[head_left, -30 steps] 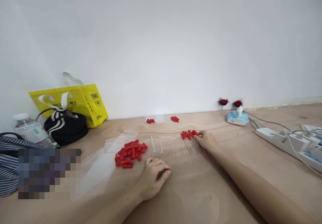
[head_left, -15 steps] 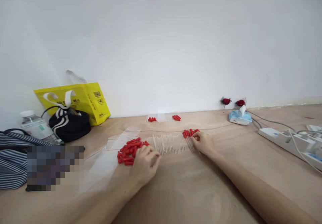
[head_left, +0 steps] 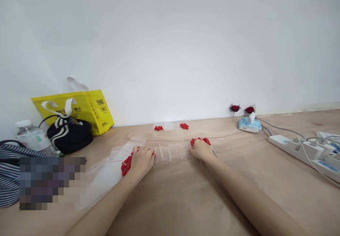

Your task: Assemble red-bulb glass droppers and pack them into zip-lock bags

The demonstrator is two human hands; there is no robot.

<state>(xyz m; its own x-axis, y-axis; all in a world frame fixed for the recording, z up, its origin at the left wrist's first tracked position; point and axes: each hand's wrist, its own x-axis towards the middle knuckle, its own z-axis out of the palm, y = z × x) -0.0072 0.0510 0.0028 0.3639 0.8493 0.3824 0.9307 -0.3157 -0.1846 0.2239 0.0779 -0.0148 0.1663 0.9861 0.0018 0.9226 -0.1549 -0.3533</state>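
My left hand (head_left: 142,159) lies over a pile of red pieces (head_left: 125,167), hiding much of it. Its fingers are bent over the pile; what the fingertips hold, if anything, is hidden. Between my hands lies a row of thin clear sticks (head_left: 172,153), side by side on the wooden table. My right hand (head_left: 201,149) is curled at the right end of this row, just in front of a small group of red pieces (head_left: 206,141). Its fingers are closed, and what is between them is too small to make out.
Clear plastic bags (head_left: 128,148) lie beside the left pile. Farther back, red pieces (head_left: 158,128) rest in a clear bag. A yellow bag (head_left: 102,108), black pouch (head_left: 71,137) and bottle (head_left: 34,137) stand left. Tissues (head_left: 250,124) and a power strip (head_left: 292,151) are right.
My left hand has moved left and back, now covering more of the red pile. My right hand has shifted left toward the stick row and turned palm down. The view has shifted slightly.
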